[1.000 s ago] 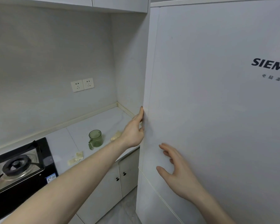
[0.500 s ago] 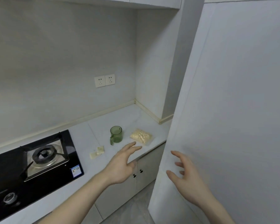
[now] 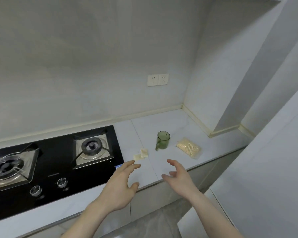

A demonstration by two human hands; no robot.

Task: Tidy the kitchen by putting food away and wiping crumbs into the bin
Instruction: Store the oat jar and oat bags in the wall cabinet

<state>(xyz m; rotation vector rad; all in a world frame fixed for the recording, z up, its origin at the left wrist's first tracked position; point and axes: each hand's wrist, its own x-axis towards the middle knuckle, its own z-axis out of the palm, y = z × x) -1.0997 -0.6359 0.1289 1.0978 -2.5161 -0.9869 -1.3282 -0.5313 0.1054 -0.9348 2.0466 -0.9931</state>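
Observation:
A clear bag of pale yellow food [image 3: 188, 148] lies on the white counter [image 3: 163, 124] near its front edge. Left of it stands a green glass mug [image 3: 163, 140]. Small pale scraps [image 3: 141, 154] lie on the counter beside the hob. My left hand [image 3: 122, 184] hovers over the counter's front edge, fingers spread, holding nothing. My right hand [image 3: 178, 176] is beside it, fingers apart and empty, a little short of the bag.
A black two-burner gas hob [image 3: 48, 162] with two knobs fills the counter's left part. The white fridge [image 3: 273, 160] stands at the right. A double wall socket [image 3: 157, 79] is on the back wall. White cabinet doors [image 3: 148, 201] are below the counter.
Both hands left the fridge door and swung left over the counter. The view turned from the fridge to the hob and counter, and the bag came into sight.

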